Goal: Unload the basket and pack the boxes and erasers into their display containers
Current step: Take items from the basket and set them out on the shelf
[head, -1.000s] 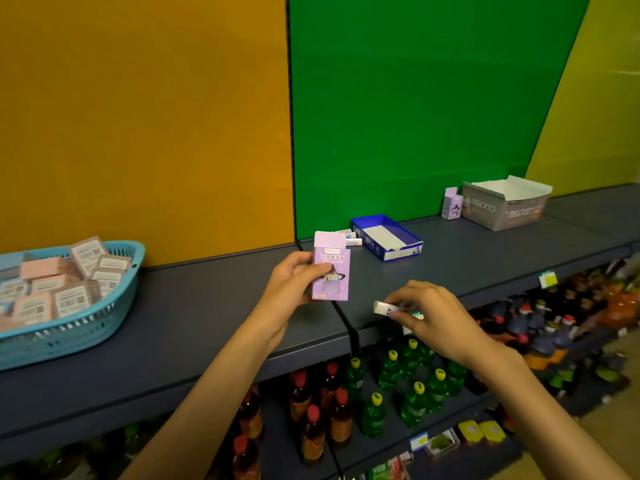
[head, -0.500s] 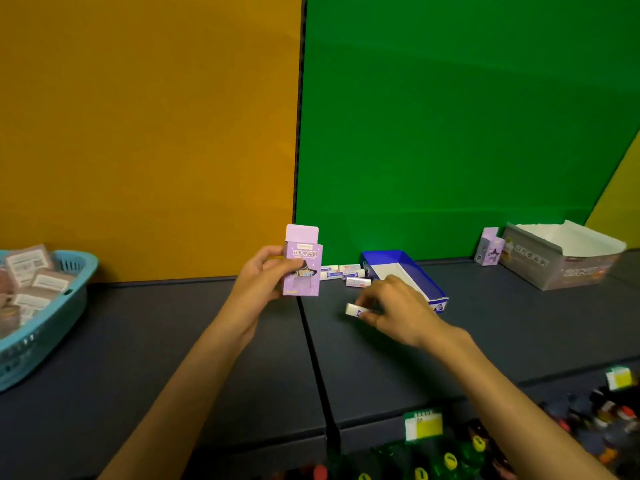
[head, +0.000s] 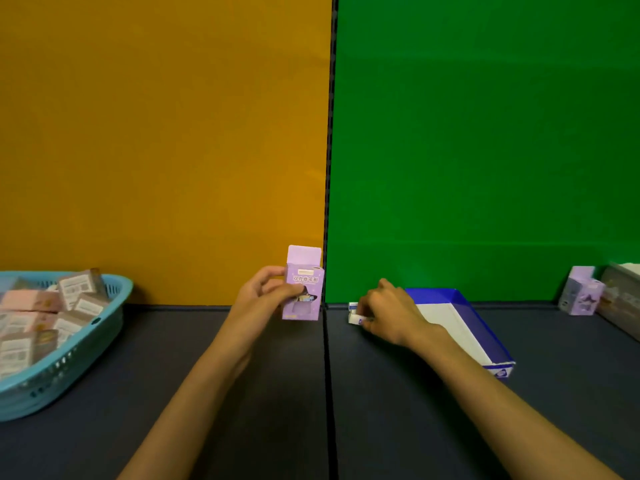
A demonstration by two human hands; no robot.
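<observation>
My left hand (head: 263,296) holds a small purple box (head: 303,285) upright, its top flap open, just left of the wall seam. My right hand (head: 388,311) is down on the dark shelf (head: 242,393), fingers curled round a white eraser (head: 355,319) beside other small erasers (head: 352,305) that it partly hides. Right behind that hand lies the blue display tray (head: 474,327) with a white inside. At the far left a light blue basket (head: 65,368) is full of pink and brown boxes (head: 74,292).
A second purple box (head: 581,294) stands at the far right next to a grey cardboard display box (head: 621,299), cut off by the frame edge. Orange and green panels close the back of the shelf.
My right hand has carried the eraser back and left to the small erasers near the blue tray. The left hand still holds the purple box. The view has moved closer to the shelf.
</observation>
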